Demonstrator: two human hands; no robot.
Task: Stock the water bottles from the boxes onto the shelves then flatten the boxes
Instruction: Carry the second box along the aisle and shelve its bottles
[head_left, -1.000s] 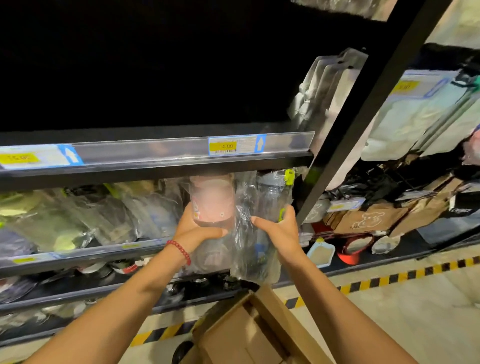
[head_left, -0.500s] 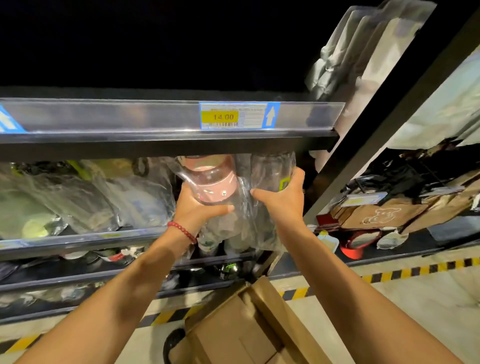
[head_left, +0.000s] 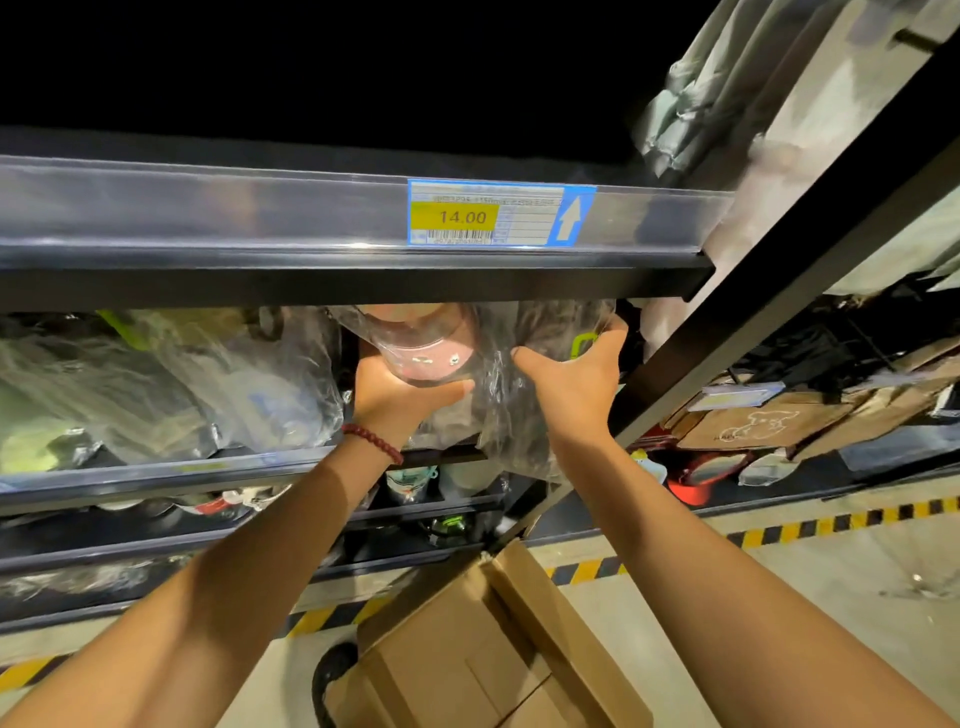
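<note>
Fingers (head_left: 605, 338) curled round bagged bottles (head_left: 431, 348), apparently both hands (head_left: 571, 384), arms raised

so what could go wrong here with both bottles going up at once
The tops of the pink bottle and the green-lidded bottle sit right under the shelf edge, so they may knock against it. Each is held by one hand only, left hand and right hand, through loose plastic wrap, which could slip. A dropped bottle would likely fall toward the open cardboard box or the floor.
</note>
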